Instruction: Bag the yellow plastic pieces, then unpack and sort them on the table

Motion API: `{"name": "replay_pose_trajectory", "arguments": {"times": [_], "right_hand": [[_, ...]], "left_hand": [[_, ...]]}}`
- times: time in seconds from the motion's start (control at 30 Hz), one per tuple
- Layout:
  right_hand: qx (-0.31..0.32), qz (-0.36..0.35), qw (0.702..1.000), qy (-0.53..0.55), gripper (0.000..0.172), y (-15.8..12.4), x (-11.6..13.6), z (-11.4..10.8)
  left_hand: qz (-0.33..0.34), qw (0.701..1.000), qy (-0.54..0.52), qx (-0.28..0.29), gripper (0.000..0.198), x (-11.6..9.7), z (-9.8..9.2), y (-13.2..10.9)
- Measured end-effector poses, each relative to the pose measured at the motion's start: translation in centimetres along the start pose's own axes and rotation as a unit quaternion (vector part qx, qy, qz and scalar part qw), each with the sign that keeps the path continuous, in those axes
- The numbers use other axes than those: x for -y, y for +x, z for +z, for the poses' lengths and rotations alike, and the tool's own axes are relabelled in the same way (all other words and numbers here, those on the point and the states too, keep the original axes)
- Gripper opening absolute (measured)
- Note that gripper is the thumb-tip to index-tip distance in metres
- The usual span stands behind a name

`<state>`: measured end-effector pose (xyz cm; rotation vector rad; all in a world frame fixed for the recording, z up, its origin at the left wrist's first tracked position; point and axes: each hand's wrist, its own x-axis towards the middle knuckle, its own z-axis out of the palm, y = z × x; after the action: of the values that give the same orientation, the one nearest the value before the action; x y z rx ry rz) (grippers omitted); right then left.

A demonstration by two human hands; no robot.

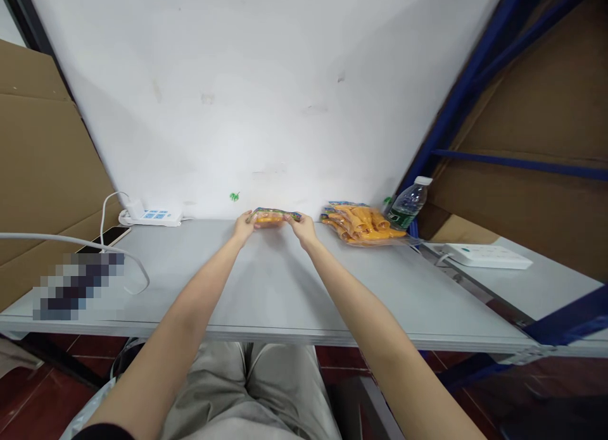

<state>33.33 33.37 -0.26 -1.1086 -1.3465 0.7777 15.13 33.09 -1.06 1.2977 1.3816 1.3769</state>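
A small orange snack packet (272,216) lies at the far edge of the grey table (266,288), close to the white wall. My left hand (244,225) pinches its left end and my right hand (302,228) pinches its right end, both arms stretched far forward. To the right of the packet rests a pile of similar orange packets (360,223), apart from my hands.
A clear plastic water bottle (407,204) leans at the back right beside blue shelf posts. One white power strip (152,216) with a cable sits back left, another (487,256) on the right. A phone (105,238) lies at the left by cardboard.
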Motion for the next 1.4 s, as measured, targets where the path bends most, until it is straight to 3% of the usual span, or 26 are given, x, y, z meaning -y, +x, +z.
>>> {"name": "replay_pose_trajectory", "arguments": {"times": [0.13,0.27,0.43,0.63,0.83,1.0,1.13,1.27,1.4], "right_hand": [[-0.054,-0.014,0.998,0.015,0.02,0.7,1.0,0.4],[-0.043,-0.05,0.997,-0.026,0.018,1.2,2.3,0.0],[-0.052,-0.057,0.996,-0.038,0.024,2.0,4.0,-0.6],[-0.028,-0.128,0.991,0.037,0.039,1.6,6.0,-0.2],[-0.011,-0.155,0.982,0.109,0.048,-0.1,7.7,0.4],[0.021,-0.207,0.962,0.176,0.058,-1.2,10.7,0.2],[-0.004,-0.241,0.943,0.232,0.059,-2.0,11.7,0.3],[-0.035,-0.205,0.951,0.227,0.056,-3.2,9.5,1.3],[-0.039,-0.118,0.969,0.212,0.05,-4.5,5.0,2.7]], "left_hand": [[0.041,0.998,-0.042,-0.005,0.025,-1.1,0.6,0.2],[0.049,0.998,-0.047,0.009,0.025,-1.8,0.5,0.1],[0.08,0.995,-0.045,0.024,0.025,-3.7,-0.5,0.0],[0.132,0.989,-0.05,0.039,0.026,-5.7,-2.0,-0.5],[0.14,0.978,-0.152,0.024,0.032,-6.8,-3.1,-1.0],[0.173,0.952,-0.249,0.041,0.038,-10.1,-4.7,-2.1],[0.19,0.922,-0.333,0.06,0.04,-11.8,-6.7,-3.8],[0.116,0.921,-0.371,0.011,0.036,-9.8,-7.7,-3.9],[-0.059,0.946,-0.317,-0.014,0.024,-5.6,-7.3,-3.4]]}}
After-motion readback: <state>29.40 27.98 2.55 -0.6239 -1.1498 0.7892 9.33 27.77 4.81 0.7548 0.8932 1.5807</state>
